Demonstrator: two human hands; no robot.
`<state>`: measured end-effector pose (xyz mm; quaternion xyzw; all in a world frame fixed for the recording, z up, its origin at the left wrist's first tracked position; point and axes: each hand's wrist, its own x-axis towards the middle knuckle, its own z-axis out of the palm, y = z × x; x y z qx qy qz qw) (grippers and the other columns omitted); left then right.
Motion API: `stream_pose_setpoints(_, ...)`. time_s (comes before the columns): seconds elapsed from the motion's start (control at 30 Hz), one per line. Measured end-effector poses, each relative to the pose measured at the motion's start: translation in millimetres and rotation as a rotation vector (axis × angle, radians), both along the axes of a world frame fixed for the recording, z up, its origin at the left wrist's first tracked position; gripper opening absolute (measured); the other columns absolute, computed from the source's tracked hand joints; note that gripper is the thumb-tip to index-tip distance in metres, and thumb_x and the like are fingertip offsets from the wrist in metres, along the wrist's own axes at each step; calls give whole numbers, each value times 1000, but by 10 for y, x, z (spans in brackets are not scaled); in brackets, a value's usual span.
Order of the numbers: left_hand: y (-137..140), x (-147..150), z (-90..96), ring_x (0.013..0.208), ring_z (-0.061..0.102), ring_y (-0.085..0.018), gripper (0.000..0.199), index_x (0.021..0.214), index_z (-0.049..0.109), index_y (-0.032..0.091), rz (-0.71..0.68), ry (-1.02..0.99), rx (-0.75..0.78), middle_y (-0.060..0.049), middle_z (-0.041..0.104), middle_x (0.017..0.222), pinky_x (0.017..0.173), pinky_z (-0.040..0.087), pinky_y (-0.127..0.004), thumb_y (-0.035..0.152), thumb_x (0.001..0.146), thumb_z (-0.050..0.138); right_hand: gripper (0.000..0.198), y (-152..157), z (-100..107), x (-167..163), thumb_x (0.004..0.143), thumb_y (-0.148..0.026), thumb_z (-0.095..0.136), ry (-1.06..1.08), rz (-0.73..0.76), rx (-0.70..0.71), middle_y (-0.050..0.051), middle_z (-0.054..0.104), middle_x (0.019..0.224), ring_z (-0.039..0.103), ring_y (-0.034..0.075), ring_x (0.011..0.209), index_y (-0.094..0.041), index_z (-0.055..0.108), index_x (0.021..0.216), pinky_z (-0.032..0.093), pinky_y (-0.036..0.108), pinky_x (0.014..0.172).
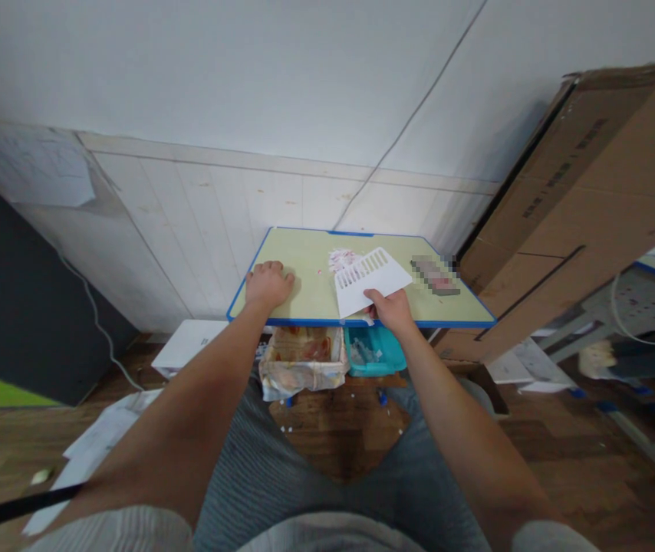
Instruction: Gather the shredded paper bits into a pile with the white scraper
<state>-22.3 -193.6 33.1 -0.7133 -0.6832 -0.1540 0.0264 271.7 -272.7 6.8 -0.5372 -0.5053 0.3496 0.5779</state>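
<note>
A white rectangular card with a row of narrow slots (383, 282) is sitting right of centre, the right hand (392, 308) grasping its near edge in a pinching grip. Just behind, thin white-and-pink strips (340, 261) are lying on the pale-yellow, blue-edged worktop (307, 295). Left of centre, the left hand (270, 284) is resting palm down, its grip released.

Wall (218, 77): white, panelled low down
Cable (381, 162): thin, slanting down the wall
Sheet (28, 165): line-marked, at left
Panel (17, 284): dark, green along its foot, far left
Box (186, 343): white, lower left
Carton (609, 192): large, brown, printed, right
Floor (563, 460): brown, wood-patterned, white papers (103, 433) at left
</note>
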Motion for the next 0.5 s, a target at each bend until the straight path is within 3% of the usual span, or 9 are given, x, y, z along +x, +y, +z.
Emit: stream_pose_setpoints(0.5,14,-2,-16,156,64,-44,57,153,77,11,6,-19,5,-28,73,165,127,51,-57,43,116,50,29,3,-82,117,72,-53,82,66,-101,41,3,71,59,62,23,50,-28,69,80,53,36,45)
